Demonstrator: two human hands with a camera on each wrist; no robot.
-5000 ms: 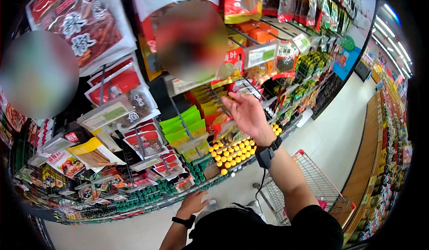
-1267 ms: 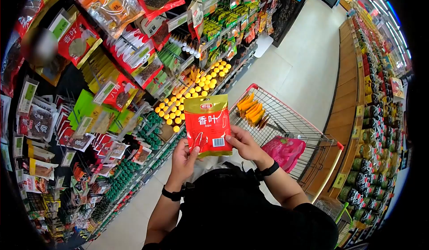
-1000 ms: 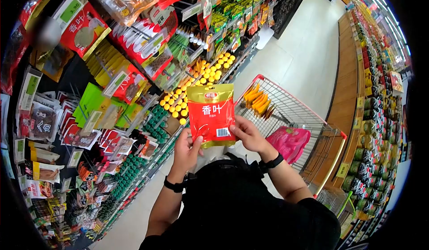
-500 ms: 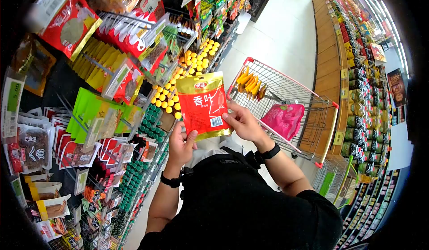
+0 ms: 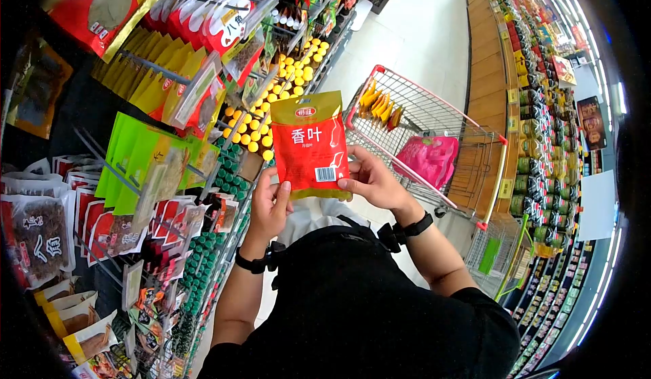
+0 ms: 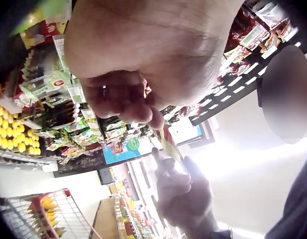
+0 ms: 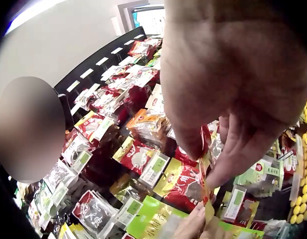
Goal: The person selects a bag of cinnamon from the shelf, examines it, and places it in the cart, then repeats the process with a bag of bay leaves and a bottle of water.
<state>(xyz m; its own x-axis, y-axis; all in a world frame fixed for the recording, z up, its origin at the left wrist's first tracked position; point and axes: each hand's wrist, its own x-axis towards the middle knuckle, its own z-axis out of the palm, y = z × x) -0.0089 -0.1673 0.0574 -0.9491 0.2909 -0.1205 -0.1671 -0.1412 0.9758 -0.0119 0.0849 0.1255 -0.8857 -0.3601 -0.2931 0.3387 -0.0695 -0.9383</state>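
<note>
A red and gold packet (image 5: 308, 145) is held upright in front of the body, its printed face and barcode toward the head camera. The left hand (image 5: 270, 206) pinches its lower left corner, thumb on the front. At the lower right edge the right hand (image 5: 380, 184) pinches it between thumb and fingers. Seen edge-on in the left wrist view, the packet (image 6: 169, 144) lies between the left hand (image 6: 138, 64) and the right hand (image 6: 183, 194). The right wrist view shows the right hand (image 7: 238, 99) gripping the packet's edge (image 7: 206, 184).
Hanging packets, among them green ones (image 5: 129, 162), and yellow-capped bottles (image 5: 298, 70) fill the shelf at left. A shopping cart (image 5: 468, 118) at right holds yellow packets (image 5: 381, 104) and a pink bag (image 5: 427, 158). Beyond it runs a wooden-sided shelf (image 5: 489, 60) of jars.
Since the oldest frame, the right hand has come down from the shelf, and both hands have come to hold the packet. Over the last second the view has shifted and the grip looks similar.
</note>
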